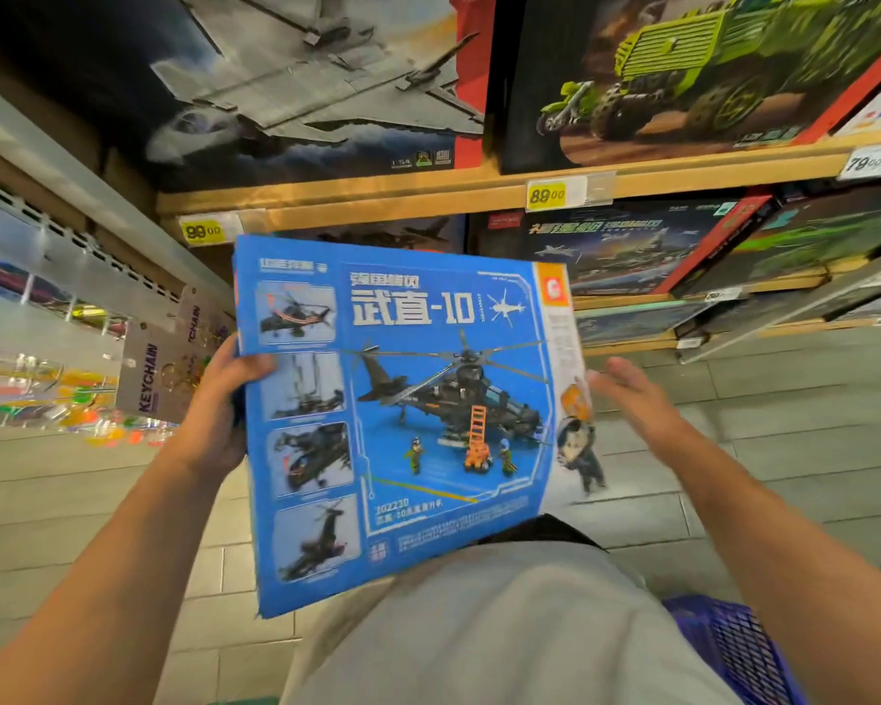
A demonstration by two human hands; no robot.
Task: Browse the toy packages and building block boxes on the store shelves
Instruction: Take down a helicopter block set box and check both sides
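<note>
A large blue building block box (403, 414) with a black helicopter printed on it is held in front of me, tilted, its face toward the camera. My left hand (225, 399) grips its left edge, thumb on the front. At the box's right edge my right hand (631, 394) has its fingers straight and spread; whether it touches the box is unclear. Behind the box, wooden shelves (428, 195) carry more block boxes: a grey jet box (316, 84), a green truck box (708, 68) and a dark warship box (626, 246).
Yellow price tags (546, 194) hang on the shelf edges. Keychain cards (164, 358) and bright small items hang on a rack at the left. A blue shopping basket (733, 648) sits at my lower right. Grey tiled floor lies below.
</note>
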